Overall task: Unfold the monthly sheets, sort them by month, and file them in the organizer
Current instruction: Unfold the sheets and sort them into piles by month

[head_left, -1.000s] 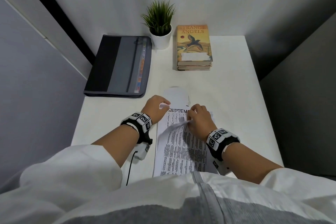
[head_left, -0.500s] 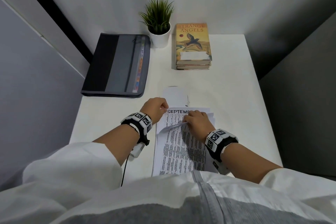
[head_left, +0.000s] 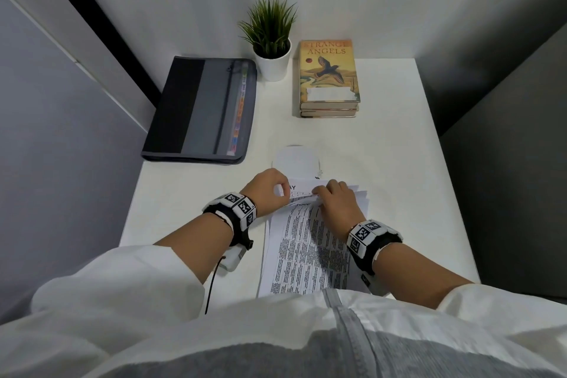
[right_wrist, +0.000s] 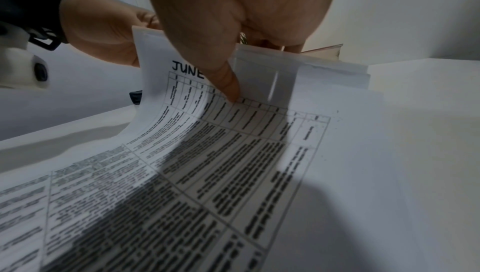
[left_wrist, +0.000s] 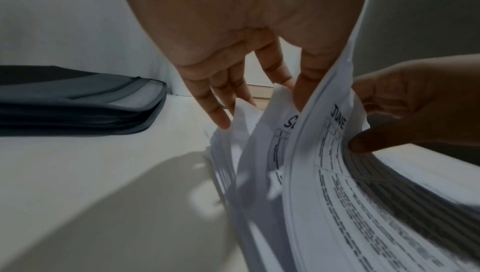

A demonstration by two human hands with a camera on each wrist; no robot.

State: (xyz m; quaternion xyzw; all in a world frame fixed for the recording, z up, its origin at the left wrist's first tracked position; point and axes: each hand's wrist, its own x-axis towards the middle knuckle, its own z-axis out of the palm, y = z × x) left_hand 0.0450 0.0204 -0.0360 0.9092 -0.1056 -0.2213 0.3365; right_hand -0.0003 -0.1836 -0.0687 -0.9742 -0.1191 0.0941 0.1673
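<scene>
A stack of printed monthly sheets (head_left: 306, 258) lies on the white table (head_left: 392, 163) right in front of me. My left hand (head_left: 277, 190) grips the raised far left corners, its thumb (left_wrist: 302, 91) wedged between sheets. The June sheet (right_wrist: 233, 153) curls up from the stack. My right hand (head_left: 323, 195) pinches its far edge, thumb (right_wrist: 228, 85) on the printed side. Behind it the left wrist view shows a sheet starting with "S" (left_wrist: 291, 124). A heading ending in "AY" (head_left: 293, 187) shows on a lower sheet. The dark grey organizer (head_left: 199, 110) lies zipped at the back left.
A potted plant (head_left: 271, 49) and a short pile of books (head_left: 328, 77) stand along the back wall. A pale piece of paper (head_left: 297, 159) lies just beyond the stack. Walls close in on the left, back and right of the table.
More far edges have been leafed up. Where SEPTEMBER showed beyond my fingers, a heading ending in "AY" now shows. Both hands have stayed at the stack's far edge.
</scene>
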